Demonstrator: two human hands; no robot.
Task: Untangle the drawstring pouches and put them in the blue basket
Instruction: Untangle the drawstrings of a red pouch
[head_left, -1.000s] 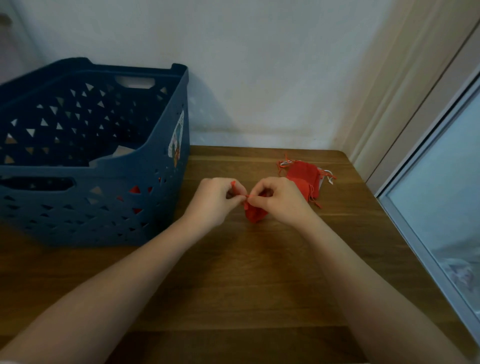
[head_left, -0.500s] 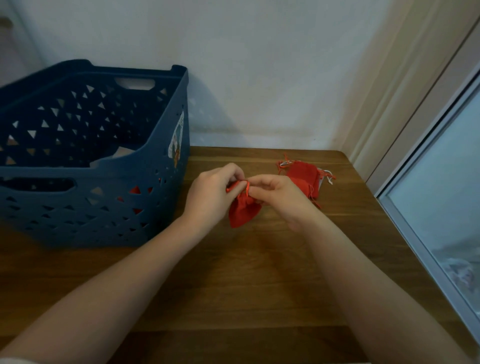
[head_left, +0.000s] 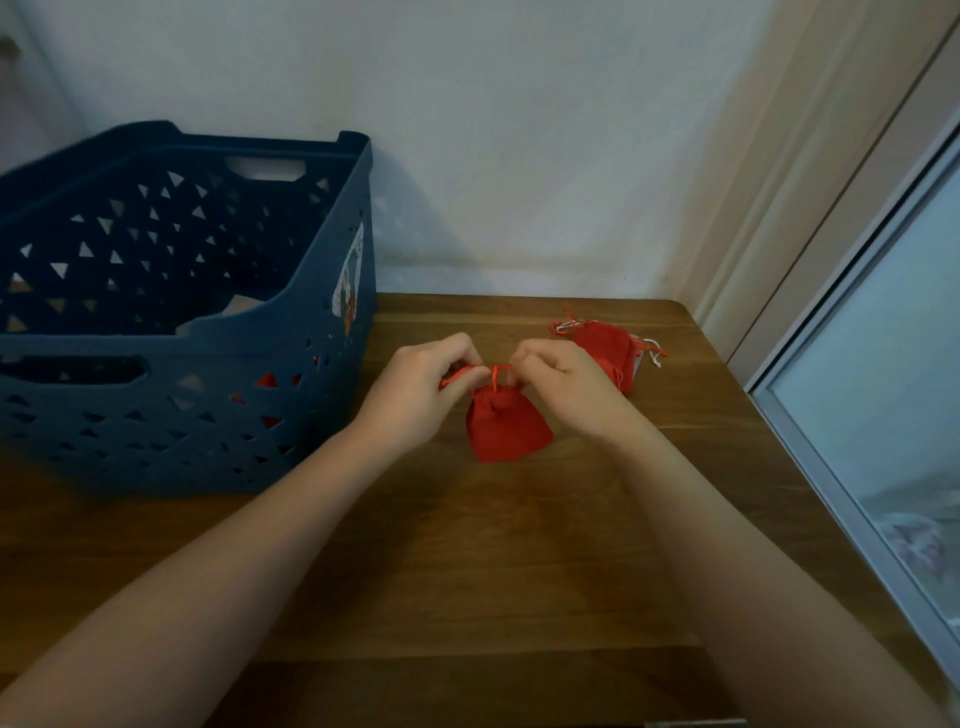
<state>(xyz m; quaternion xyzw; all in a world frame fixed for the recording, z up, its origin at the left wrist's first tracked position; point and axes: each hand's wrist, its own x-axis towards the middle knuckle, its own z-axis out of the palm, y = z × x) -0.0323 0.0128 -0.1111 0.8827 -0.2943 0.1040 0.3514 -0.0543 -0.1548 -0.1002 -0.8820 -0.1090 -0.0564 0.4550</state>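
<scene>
Pinching the drawstring (head_left: 480, 371) taut, your left hand (head_left: 415, 392) and right hand (head_left: 563, 387) dangle the red pouch (head_left: 506, 428) free to untangle.

Red pouch (head_left: 506, 428) — drawstring (head_left: 493, 370) between fingers (head_left: 462, 358)

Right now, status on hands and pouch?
Left hand and right hand both pinch the cord. Pouch hangs between them. Basket at left, path clear.

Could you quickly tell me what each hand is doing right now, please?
Left hand: pinching the orange drawstring of the red pouch.
Right hand: pinching the same drawstring on its other side.
</scene>
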